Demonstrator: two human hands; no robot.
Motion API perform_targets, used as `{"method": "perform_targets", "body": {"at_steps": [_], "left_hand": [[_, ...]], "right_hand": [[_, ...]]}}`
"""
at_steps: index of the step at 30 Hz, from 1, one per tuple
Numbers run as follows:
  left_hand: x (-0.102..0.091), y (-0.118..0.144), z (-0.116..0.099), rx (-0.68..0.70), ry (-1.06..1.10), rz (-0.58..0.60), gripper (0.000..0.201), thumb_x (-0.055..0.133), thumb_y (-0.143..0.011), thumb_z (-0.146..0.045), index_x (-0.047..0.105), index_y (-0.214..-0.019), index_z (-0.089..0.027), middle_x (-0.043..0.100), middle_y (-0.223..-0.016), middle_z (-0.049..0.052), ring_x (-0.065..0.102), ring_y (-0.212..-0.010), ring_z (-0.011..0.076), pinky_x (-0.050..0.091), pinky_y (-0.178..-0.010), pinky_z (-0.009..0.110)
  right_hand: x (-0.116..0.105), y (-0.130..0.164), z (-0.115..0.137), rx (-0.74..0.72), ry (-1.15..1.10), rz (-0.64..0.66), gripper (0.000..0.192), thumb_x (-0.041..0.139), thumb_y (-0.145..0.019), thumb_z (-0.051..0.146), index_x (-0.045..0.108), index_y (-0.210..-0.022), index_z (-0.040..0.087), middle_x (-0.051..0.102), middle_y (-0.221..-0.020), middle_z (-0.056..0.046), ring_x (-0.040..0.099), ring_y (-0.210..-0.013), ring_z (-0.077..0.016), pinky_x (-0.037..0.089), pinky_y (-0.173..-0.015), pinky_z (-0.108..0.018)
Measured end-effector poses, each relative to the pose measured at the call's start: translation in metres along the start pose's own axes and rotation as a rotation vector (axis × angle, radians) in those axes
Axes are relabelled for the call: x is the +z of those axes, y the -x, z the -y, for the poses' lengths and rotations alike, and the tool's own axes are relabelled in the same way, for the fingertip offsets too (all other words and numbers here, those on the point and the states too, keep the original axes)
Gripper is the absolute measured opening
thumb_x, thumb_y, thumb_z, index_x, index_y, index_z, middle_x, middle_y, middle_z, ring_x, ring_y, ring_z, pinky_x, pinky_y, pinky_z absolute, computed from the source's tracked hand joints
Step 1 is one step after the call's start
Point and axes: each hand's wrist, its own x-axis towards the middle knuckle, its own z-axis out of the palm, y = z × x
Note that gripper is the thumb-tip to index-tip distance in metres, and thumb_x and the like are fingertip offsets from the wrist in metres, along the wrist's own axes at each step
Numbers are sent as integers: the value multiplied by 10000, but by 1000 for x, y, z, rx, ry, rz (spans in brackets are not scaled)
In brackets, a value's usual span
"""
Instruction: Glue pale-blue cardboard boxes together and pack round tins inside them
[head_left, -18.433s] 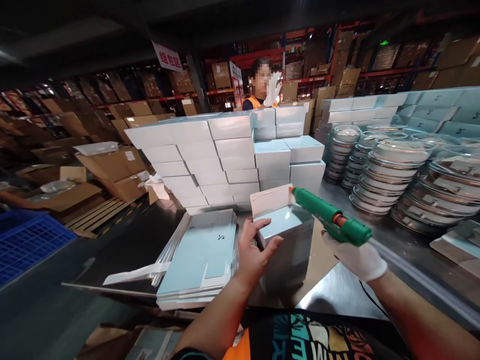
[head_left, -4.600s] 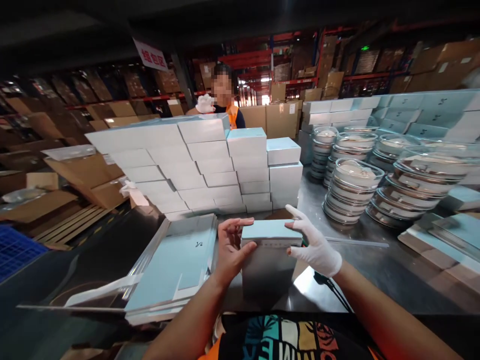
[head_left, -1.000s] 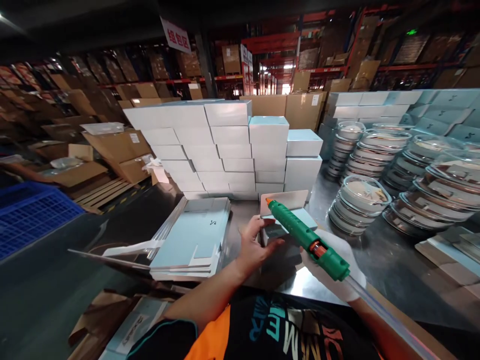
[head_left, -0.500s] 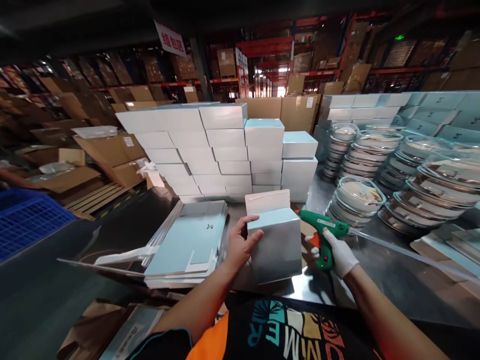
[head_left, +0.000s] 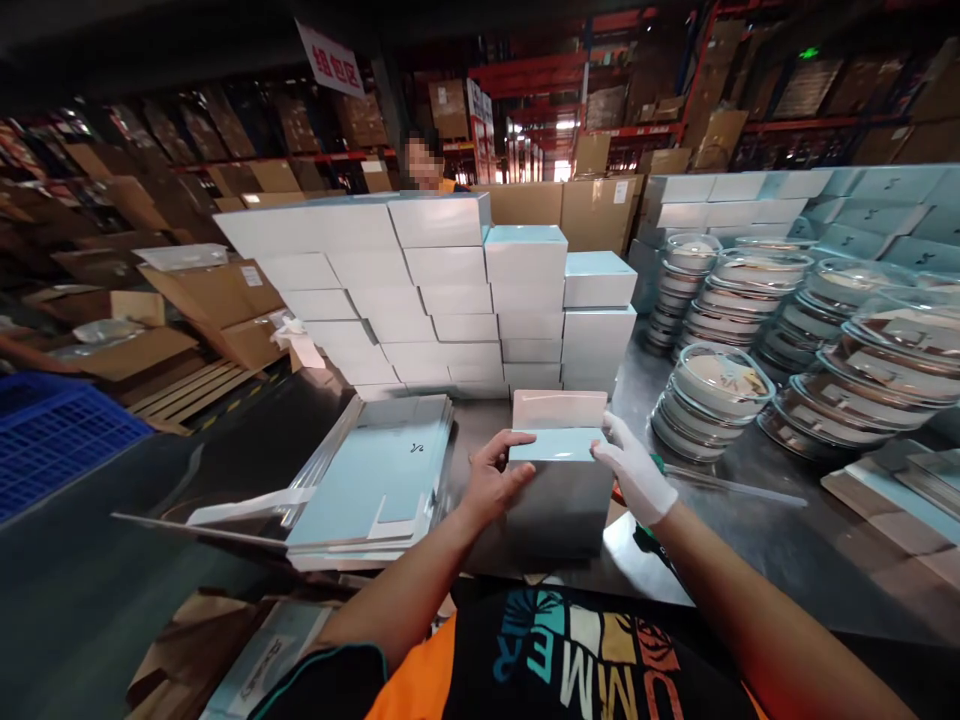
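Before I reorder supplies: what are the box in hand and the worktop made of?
The pale blue folded box looks like coated paperboard: thin flap, crisp creases, soft sheen. The grey worktop seems to be brushed metal, probably steel: it mirrors things dully.

The bare left hand (head_left: 491,485) and the gloved right hand (head_left: 634,480) hold a small blue box (head_left: 559,490) on the shiny desk (head_left: 750,520). Its flap stands up. Flat boxes (head_left: 382,480) lie beside it.

At frame centre a box (head_left: 559,490) stands on the desk (head_left: 757,530); flat sheets (head_left: 382,480) lie left, stacked boxes (head_left: 450,300) behind, lidded containers (head_left: 712,400) right.
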Motion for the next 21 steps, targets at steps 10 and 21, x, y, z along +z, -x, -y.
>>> {"method": "perform_targets", "body": {"at_steps": [10,21], "left_hand": [[-12,-4,10,206,54,17,565,910,-783,-646,728,-1116,-227,746,-1154,101,731,-1199,270,558,-1097,456],[-29,-15,-15,325,-155,331,302,777,-953,-555,876,-1021,-278,869,-1101,125,751,-1252,319,577,-1108,574]], "right_hand": [[-16,18,-23,-294,166,150,525,882,-844,535,721,-1245,237,460,-1729,-184,496,-1576,-360,433,-1277,-566],[-10,26,-15,-385,184,199,274,720,-1003,364,790,-1267,338,681,-1542,-94,627,-1464,-314,478,-1257,-571]]}}
